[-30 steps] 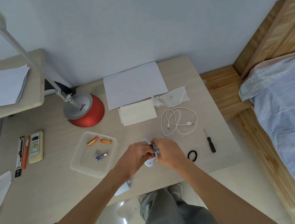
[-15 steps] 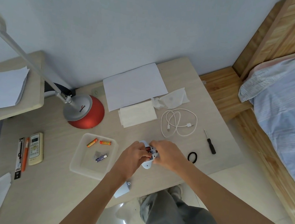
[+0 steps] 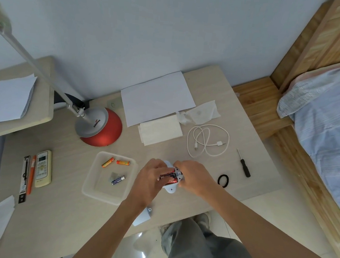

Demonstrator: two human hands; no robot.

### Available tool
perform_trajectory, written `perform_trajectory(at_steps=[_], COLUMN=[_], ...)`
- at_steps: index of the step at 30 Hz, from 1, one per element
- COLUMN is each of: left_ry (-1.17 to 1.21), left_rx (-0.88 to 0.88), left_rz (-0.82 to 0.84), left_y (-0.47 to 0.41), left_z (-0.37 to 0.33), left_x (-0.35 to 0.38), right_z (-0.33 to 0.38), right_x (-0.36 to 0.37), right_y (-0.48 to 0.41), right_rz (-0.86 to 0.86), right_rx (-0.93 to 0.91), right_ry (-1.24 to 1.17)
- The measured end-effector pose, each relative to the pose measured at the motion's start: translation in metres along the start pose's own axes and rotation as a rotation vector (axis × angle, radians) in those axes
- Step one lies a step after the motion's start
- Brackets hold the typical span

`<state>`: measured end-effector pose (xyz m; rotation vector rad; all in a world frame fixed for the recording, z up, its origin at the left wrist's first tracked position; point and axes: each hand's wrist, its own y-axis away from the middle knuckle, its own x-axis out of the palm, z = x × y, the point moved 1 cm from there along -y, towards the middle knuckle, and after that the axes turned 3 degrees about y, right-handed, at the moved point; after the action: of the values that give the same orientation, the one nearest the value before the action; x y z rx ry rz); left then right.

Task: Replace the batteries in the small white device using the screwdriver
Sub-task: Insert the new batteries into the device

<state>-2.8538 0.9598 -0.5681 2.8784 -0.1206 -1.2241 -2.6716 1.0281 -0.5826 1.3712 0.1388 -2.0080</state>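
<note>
Two red batteries (image 3: 168,175) are sitting in the small white device (image 3: 171,189), which the left hand (image 3: 150,180) and right hand (image 3: 196,180) are gripping over the counter (image 3: 65,212); light, rigid, likely slick, best pinched by its edges.

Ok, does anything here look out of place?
One thing: a small white piece lies right at the desk's front edge, beside the left forearm, seemingly overhanging a little. It could get knocked off.
</note>
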Motion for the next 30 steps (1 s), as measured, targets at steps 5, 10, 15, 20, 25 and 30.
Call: perform_trajectory(at_steps=[5, 10, 15, 20, 25, 30], left_ry=[0.037, 0.101, 0.321, 0.353, 0.352, 0.36], left_rx=[-0.179, -0.359, -0.452, -0.446, -0.427, -0.428], left_rz=[-0.01, 0.135, 0.13, 0.142, 0.138, 0.109], left_y=[-0.01, -0.018, -0.017, -0.019, -0.019, -0.016], left_z=[0.009, 0.014, 0.024, 0.028, 0.031, 0.031], left_x=[0.001, 0.016, 0.022, 0.02, 0.022, 0.023], right_z=[0.0, 0.001, 0.001, 0.002, 0.001, 0.0], right_x=[-0.003, -0.006, -0.008, -0.008, -0.008, -0.007], right_y=[0.0, 0.001, 0.002, 0.002, 0.0, -0.001], right_rz=[0.009, 0.012, 0.022, 0.038, 0.053, 0.047], right_rx=[0.006, 0.002, 0.005, 0.023, 0.039, 0.033], right_ry=[0.006, -0.01, -0.005, -0.025, -0.033, -0.017])
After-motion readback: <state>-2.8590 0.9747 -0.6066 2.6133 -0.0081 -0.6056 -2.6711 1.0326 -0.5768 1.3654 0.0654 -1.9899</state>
